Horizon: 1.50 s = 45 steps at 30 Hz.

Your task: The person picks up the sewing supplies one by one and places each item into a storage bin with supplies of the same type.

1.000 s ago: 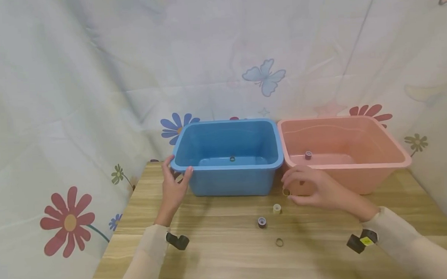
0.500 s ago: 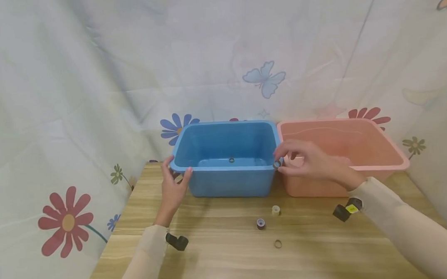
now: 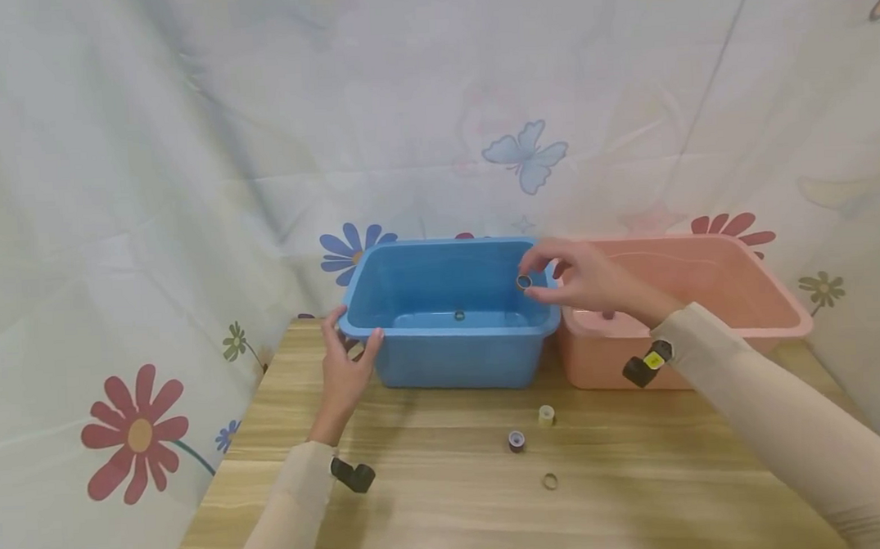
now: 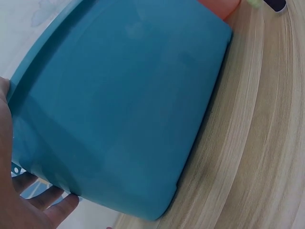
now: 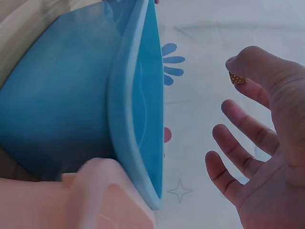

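Right fingers: thumb and index finger of the right hand [image 3: 586, 278] were clamped on a gold ring [image 5: 237, 78]; the other three fingers stood apart from the pinch.
Left fingers: those of the left hand [image 3: 345, 378] gripped the near left corner of the blue tub [image 3: 454, 361], thumb along the front rim.
Ring position: it was held above the right end of the blue tub's open mouth, clear of the rim.
Open room: the mouth stretched leftward from the ring, bounded by a rounded rim.
Bench: the wood-grained bench [image 3: 435, 504] carried both tubs near its far side.
Backdrop: a pale curtain [image 3: 403, 104] with printed flowers and butterflies hung behind.
Loose pieces: a pale piece [image 3: 546, 416], a dark piece [image 3: 517, 442] and a thin ring [image 3: 544, 483] lay in front of the tubs.
Tub contents: a small ring-shaped piece [image 3: 460, 315] lay on the blue floor.
Obstruction: the pink tub [image 3: 621, 366] stood just beside the blue one, partly covered by the right forearm.
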Each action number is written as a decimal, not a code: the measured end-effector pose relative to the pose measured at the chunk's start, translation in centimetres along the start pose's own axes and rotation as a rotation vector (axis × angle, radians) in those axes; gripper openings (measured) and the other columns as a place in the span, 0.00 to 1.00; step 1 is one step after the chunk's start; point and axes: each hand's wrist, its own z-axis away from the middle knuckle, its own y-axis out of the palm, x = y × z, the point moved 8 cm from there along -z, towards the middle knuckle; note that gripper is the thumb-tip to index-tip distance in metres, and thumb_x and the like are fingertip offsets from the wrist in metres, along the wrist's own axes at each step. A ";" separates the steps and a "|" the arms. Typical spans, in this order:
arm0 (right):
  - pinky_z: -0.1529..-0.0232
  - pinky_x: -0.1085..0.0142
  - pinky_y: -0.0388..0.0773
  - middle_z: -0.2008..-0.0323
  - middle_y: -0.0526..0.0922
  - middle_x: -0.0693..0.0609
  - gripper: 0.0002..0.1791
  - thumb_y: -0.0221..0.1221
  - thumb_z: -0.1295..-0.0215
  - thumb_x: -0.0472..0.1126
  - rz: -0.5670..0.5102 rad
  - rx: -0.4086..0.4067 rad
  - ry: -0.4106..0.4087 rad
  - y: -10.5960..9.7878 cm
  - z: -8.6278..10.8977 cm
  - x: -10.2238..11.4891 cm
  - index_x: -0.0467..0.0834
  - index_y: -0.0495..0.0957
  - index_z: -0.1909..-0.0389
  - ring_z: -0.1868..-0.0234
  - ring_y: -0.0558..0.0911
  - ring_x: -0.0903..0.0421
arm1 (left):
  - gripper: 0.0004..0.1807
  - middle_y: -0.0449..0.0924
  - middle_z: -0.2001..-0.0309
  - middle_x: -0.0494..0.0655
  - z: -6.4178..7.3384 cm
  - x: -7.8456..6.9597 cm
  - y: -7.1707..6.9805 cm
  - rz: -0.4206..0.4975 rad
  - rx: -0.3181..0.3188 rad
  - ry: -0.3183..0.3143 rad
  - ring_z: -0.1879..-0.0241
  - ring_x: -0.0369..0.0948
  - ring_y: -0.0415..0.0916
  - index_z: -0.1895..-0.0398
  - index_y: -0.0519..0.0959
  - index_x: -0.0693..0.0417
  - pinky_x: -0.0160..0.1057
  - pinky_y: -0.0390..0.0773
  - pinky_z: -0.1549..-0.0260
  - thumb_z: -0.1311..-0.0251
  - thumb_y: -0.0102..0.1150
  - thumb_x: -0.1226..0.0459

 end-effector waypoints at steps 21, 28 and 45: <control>0.52 0.54 0.85 0.52 0.85 0.53 0.14 0.70 0.36 0.45 0.042 0.028 0.095 0.1 -7.0 -1.9 0.49 0.84 0.51 0.49 0.83 0.49 | 0.41 0.57 0.23 0.55 -0.5 2.5 -0.2 0.009 -0.047 0.053 0.30 0.60 0.66 0.22 0.50 0.37 0.64 0.74 0.40 0.30 0.61 0.47; 0.53 0.55 0.85 0.50 0.84 0.55 0.15 0.69 0.35 0.49 0.035 0.028 0.136 0.7 -8.4 -2.7 0.50 0.83 0.50 0.48 0.81 0.50 | 0.41 0.58 0.23 0.55 -0.5 2.6 -0.1 0.007 -0.041 0.056 0.30 0.59 0.67 0.22 0.50 0.36 0.63 0.75 0.40 0.30 0.61 0.46; 0.50 0.54 0.85 0.53 0.84 0.50 0.12 0.70 0.36 0.46 0.003 0.001 0.205 3.4 -10.7 -6.7 0.48 0.84 0.55 0.50 0.83 0.47 | 0.41 0.59 0.23 0.51 -0.5 2.9 -0.1 0.005 -0.051 0.064 0.31 0.58 0.68 0.22 0.51 0.37 0.64 0.75 0.41 0.30 0.61 0.46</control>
